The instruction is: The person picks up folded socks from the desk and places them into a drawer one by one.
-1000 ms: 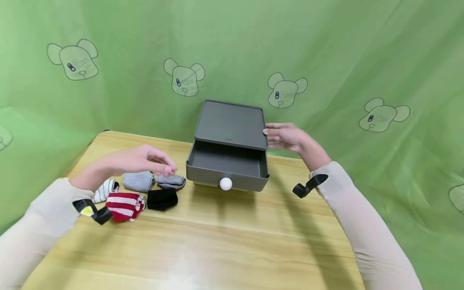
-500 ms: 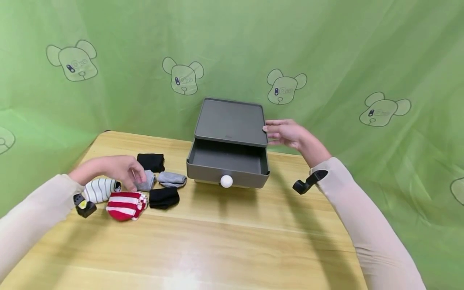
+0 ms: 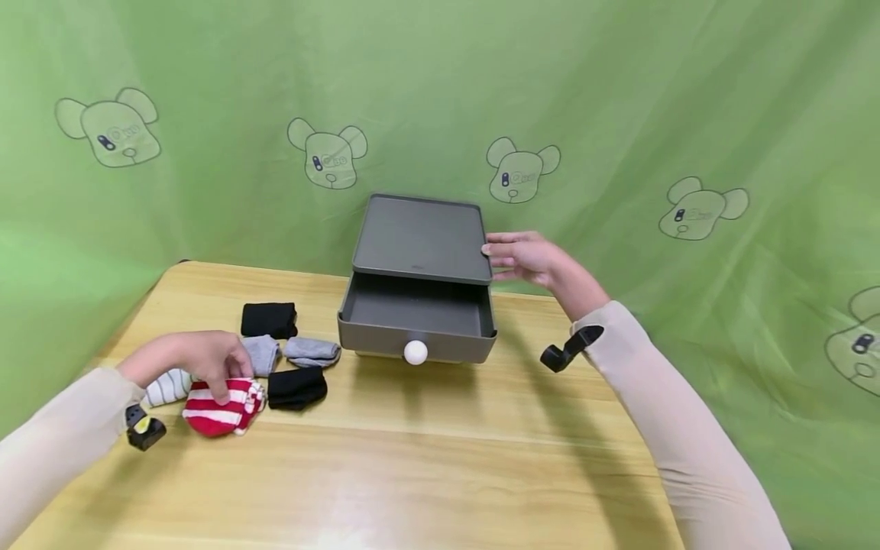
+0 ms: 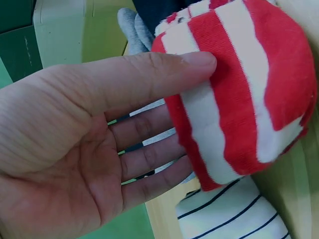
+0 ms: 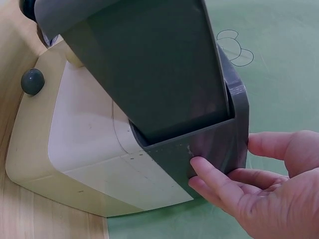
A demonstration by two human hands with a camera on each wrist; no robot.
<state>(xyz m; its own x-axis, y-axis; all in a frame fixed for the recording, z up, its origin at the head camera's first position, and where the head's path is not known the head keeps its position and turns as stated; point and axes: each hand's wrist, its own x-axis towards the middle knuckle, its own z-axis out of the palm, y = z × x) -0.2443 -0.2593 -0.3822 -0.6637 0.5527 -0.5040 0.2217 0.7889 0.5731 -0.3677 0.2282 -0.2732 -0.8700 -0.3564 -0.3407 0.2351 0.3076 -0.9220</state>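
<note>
Striped sock (image 3: 223,415): lower left of frame.
Left hand (image 3: 206,356): thumb and fingers pinch it; apparently your pick-up step, calling next for a lift.
Drawer (image 3: 378,338): centre, pulled out.
Right hand (image 3: 528,258): right of centre; your near-straight fingers touch the casing (image 3: 421,237).

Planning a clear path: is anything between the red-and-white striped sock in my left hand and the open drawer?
Yes: the nearer black folded sock and the gray folded sock closest to the drawer lie between it and the red-and-white striped sock. The drawer's front panel also stands in the way; going over would likely work.
</note>
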